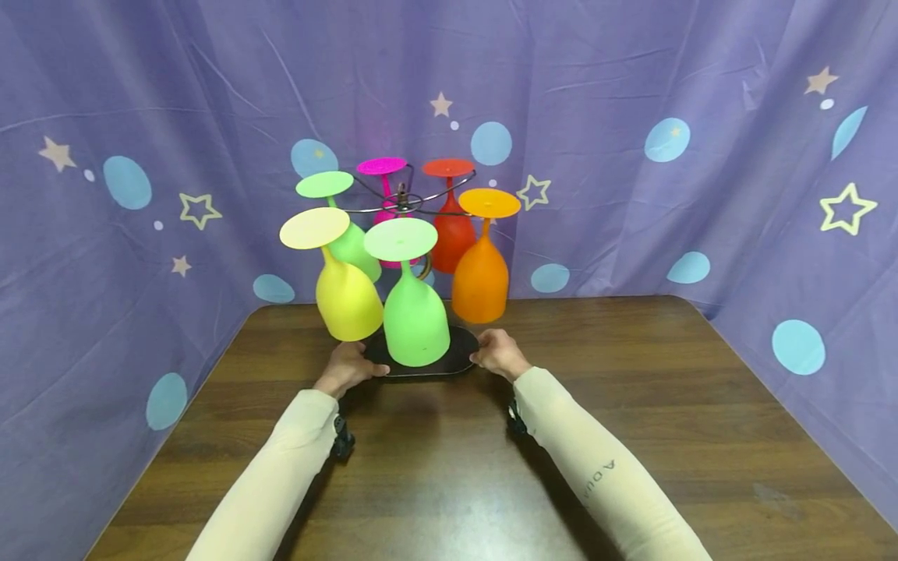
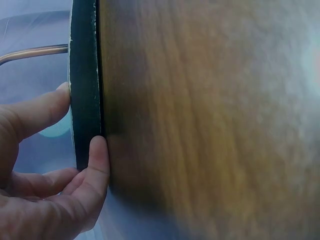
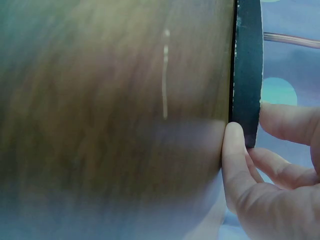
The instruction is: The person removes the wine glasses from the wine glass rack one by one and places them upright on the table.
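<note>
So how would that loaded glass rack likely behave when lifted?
The rack may tip if jolted, since six upside-down glasses hang high and spread wider than its base. The glasses could swing or slide, as they hang from thin wires.

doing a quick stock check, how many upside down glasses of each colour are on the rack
green glasses: 2
yellow glass: 1
orange glass: 1
red glass: 1
pink glass: 1
Total: 6
</note>
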